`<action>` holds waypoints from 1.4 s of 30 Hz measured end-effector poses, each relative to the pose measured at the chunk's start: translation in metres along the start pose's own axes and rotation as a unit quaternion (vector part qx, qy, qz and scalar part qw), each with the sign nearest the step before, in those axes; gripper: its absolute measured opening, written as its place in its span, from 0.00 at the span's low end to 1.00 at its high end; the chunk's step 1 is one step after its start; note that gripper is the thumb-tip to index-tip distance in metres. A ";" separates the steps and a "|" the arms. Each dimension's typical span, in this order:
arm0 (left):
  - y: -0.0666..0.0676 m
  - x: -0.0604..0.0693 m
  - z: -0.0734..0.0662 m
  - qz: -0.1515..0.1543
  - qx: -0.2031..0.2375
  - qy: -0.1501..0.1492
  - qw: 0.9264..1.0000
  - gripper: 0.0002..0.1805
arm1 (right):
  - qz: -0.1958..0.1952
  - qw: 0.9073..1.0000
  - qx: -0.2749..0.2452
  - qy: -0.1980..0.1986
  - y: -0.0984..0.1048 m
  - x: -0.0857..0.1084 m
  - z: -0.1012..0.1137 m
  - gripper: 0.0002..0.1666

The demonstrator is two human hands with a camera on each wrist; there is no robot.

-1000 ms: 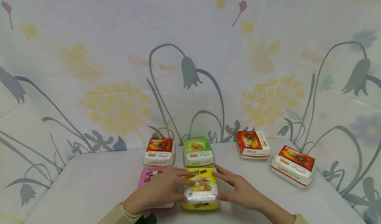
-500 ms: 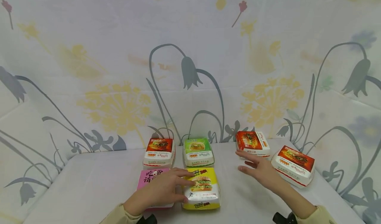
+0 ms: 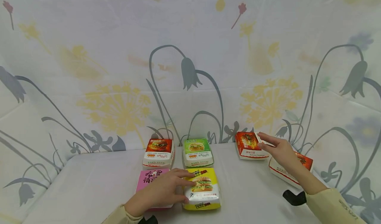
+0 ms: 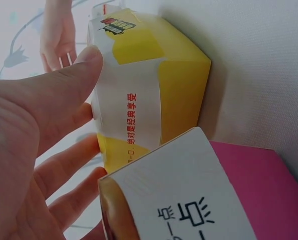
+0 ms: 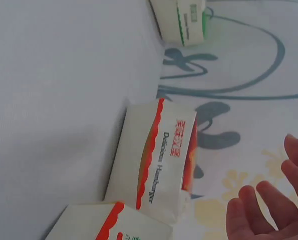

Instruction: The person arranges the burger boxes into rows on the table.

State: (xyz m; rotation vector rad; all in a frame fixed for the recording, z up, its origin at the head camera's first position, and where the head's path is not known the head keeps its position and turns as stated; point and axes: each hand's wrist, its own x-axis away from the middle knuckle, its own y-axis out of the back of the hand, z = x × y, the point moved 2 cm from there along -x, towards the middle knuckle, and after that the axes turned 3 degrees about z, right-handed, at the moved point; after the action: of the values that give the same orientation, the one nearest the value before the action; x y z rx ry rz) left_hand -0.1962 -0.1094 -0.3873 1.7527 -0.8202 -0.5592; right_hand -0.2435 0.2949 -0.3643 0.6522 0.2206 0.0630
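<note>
My left hand rests across the yellow hamburger box and the pink hamburger box, hiding much of the pink one. Its thumb lies against the yellow box's upper edge in the left wrist view, the other fingers spread over the lids. At the back right, my right hand hovers by a red-and-white hamburger box, fingers loosely bent. In the right wrist view those fingers stand apart from that box. A second red-and-white box sits under the right forearm, partly covered.
Behind the yellow and pink boxes, another red-and-white box and a green box stand side by side. A white cloth covers the table. A flowered curtain hangs along its back and sides.
My right hand has left the yellow box and moved right and back to the red-and-white boxes. The left hand has stayed in place, and no box has visibly moved.
</note>
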 end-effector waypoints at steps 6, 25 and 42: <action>0.000 0.000 0.000 0.000 -0.004 -0.003 1.000 0.27 | 0.007 0.999 0.017 -0.036 0.010 -0.014 -0.011 0.35; 0.001 0.000 -0.001 0.004 0.009 0.006 1.000 0.27 | 0.039 0.993 0.090 -0.070 0.005 -0.047 -0.029 0.31; 0.005 0.001 -0.004 0.006 -0.032 -0.011 0.999 0.27 | 0.078 0.985 0.089 -0.122 -0.002 -0.065 -0.038 0.39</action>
State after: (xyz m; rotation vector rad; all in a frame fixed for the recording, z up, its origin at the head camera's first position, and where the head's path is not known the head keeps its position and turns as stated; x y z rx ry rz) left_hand -0.1937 -0.1090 -0.3814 1.6850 -0.8183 -0.5924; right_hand -0.3148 0.3076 -0.3828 0.8475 -0.0620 0.1149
